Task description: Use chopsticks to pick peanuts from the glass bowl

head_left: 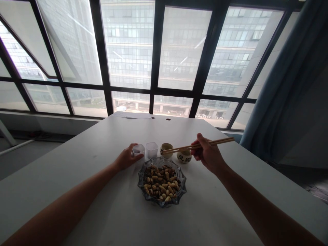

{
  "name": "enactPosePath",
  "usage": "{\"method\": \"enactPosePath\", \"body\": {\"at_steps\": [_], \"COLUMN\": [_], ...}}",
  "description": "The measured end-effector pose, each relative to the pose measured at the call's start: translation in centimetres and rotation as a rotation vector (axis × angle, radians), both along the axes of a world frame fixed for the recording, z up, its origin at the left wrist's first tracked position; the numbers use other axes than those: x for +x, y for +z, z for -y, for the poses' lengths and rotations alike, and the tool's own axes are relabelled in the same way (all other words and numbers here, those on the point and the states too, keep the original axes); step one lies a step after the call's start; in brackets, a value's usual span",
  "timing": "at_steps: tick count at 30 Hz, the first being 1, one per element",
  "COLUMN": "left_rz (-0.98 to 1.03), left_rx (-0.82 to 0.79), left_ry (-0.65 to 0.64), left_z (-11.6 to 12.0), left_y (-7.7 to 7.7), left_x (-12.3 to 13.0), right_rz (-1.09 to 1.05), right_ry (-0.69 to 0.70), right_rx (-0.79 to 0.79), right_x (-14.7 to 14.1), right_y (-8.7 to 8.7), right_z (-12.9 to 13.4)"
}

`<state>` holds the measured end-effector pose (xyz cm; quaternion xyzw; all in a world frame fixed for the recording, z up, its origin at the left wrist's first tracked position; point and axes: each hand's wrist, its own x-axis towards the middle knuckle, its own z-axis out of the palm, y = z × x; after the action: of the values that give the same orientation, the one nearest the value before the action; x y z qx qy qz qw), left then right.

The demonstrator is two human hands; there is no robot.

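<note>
My left hand (127,157) has its thumb and fingers around a small translucent plastic cup (142,152) with something dark inside. In my right hand (205,152) is a pair of wooden chopsticks (183,148), pointing left. Their tips are close together over a small ceramic cup (167,155); I cannot make out anything between them. A second plastic cup (152,150) stands between my left hand's cup and the ceramic one. Below my right hand's fingers is another ceramic cup (184,158) with dark characters. Nearest me sits a scalloped glass bowl (182,194) of peanuts and dark seeds (164,182).
All the cups and the bowl rest on a white table (107,212). Sheets of paper (133,115) lie at its far edge, near two dark round holes. Large windows (130,44) rise behind, and a blue curtain (279,78) hangs at the right.
</note>
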<state>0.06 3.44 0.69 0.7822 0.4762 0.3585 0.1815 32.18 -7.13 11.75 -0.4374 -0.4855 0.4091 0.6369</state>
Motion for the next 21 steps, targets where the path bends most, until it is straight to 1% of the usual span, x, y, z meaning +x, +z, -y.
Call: {"method": "enactPosePath", "body": {"at_steps": [3,7,15,17,21], "left_rz": [0.009,0.000,0.003,0.005,-0.004], "left_rx": [-0.001,-0.014,-0.020,-0.023,-0.005], "left_ry": [-0.010,-0.001,0.006,0.002,0.007], "left_z": [0.0,0.1,0.2,0.2,0.3], "left_y": [0.0,0.1,0.2,0.3,0.4], "left_x": [0.0,0.0,0.1,0.1,0.1], "right_rz": [0.025,0.083,0.355,0.470,0.752], "right_ry": [-0.016,-0.044,-0.004,0.029,0.189], "right_rx": [0.023,0.099,0.290,0.350,0.534], "right_x": [0.0,-0.1,0.2,0.4,0.0], "right_y": [0.0,0.4,1.7,2.0,3.0], "right_z": [0.1,0.5,2.1,2.6,3.9]}}
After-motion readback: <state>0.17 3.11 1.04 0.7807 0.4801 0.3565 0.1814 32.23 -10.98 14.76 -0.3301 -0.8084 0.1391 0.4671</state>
